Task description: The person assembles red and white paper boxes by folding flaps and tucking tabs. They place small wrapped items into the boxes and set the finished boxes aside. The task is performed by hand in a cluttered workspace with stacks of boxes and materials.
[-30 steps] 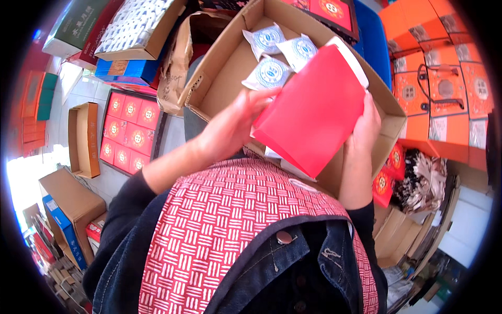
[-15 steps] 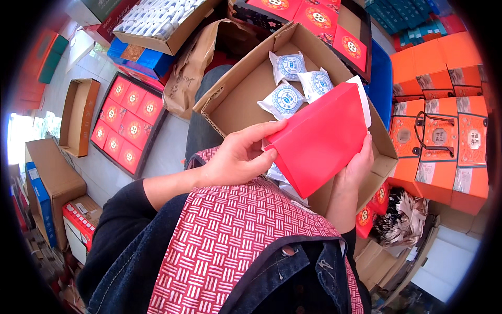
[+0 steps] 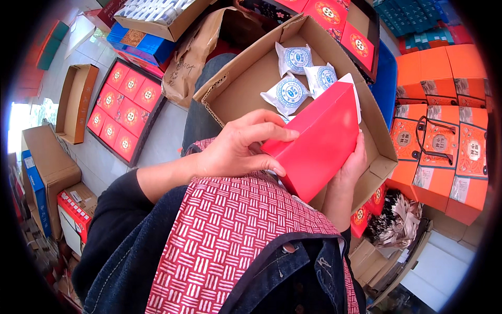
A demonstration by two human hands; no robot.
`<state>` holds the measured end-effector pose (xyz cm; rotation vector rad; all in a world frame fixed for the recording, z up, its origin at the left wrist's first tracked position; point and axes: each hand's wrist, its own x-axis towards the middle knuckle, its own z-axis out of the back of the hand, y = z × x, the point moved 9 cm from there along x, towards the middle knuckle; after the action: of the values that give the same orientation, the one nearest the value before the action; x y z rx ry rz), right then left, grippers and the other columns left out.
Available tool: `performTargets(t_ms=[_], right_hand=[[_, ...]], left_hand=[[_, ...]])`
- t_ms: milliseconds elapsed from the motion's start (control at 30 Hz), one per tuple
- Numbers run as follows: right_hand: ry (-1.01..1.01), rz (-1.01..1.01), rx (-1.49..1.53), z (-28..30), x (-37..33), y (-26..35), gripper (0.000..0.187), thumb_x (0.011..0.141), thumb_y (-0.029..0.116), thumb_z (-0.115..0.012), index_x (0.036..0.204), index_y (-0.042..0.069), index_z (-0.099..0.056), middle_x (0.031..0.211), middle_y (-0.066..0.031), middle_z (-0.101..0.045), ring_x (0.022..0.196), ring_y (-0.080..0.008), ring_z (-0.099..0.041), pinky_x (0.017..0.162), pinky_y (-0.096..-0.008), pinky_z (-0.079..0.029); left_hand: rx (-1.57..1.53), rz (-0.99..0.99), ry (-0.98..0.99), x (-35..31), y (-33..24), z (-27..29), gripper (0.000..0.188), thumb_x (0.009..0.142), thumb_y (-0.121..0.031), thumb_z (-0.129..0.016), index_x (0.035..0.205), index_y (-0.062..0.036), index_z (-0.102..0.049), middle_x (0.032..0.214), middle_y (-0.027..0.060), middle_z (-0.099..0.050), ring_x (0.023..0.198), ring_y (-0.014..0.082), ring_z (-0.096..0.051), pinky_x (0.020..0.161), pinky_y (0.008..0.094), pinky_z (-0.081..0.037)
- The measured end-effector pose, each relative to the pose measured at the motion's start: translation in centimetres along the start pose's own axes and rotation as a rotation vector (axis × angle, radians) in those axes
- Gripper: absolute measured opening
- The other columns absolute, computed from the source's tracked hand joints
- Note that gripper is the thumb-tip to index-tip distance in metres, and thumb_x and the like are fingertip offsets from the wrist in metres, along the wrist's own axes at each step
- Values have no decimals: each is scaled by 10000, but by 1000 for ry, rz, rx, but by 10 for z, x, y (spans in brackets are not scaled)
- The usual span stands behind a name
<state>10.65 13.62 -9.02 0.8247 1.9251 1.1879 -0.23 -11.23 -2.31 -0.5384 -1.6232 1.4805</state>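
Between my hands is a red folding paper box [image 3: 321, 138], with a white flap standing out along its far right edge. My left hand [image 3: 246, 146] grips its left end, fingers on the upper edge and thumb at the lower corner. At the right, my right hand [image 3: 349, 165] holds the box from its edge and underside, with part of its fingers hidden. Beneath it lies an open cardboard tray [image 3: 235, 94] containing several round pastries in white and blue wrappers [image 3: 291, 94]. The red box covers part of the tray and its contents.
A dark-framed tray of small red boxes [image 3: 149, 107] lies on the floor at left, beside a narrow cardboard lid [image 3: 78, 104]. Crumpled brown paper [image 3: 180, 73] sits near the tray. Orange gift boxes [image 3: 439, 141] are stacked at right, and a blue crate [image 3: 386, 89] stands behind the tray.
The flat-looking red box has spread into a deeper shape, with its side panel now showing. My left fingers have shifted onto its upper edge, and the thumb has moved lower.
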Motion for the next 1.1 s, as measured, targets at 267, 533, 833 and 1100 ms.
performTargets(t_ms=[267, 533, 833, 1100], right_hand=[[-2, -22, -2, 0, -4, 1, 375, 1000, 231, -405, 1174, -69, -547, 1096, -153, -628, 951, -210, -637, 794, -312, -537], [-7, 259, -173, -6, -8, 22, 334, 988, 207, -469, 1183, -40, -580, 1100, -105, -625, 981, -137, -591, 860, -258, -476], [111, 817, -644, -58, -69, 117, 306, 981, 142, -453, 1199, -35, -574, 1146, -73, -553, 1003, -115, -542, 877, -251, -428], [441, 595, -280, -44, -57, 95, 221, 944, 109, -545, 1129, -7, -506, 1133, -92, -543, 1013, -128, -548, 811, -224, -428]], left_hand=[[53, -83, 48, -1, 4, -4, 656, 660, -377, -790, 1207, -91, -569, 1202, 150, -489, 1103, 266, -550, 794, 318, -566], [-401, 134, 129, 8, 47, -6, 744, 758, -368, -775, 1304, -70, -367, 1359, 137, -355, 1154, 236, -510, 900, 338, -476], [-150, -105, -106, 94, -4, -21, 367, 1007, -189, -420, 1345, -46, -415, 1278, 89, -469, 1079, 137, -519, 927, 275, -414], [-386, 123, 48, 99, 14, -19, 250, 1017, -181, -384, 1038, -16, -571, 1009, 28, -526, 889, 81, -511, 820, 223, -410]])
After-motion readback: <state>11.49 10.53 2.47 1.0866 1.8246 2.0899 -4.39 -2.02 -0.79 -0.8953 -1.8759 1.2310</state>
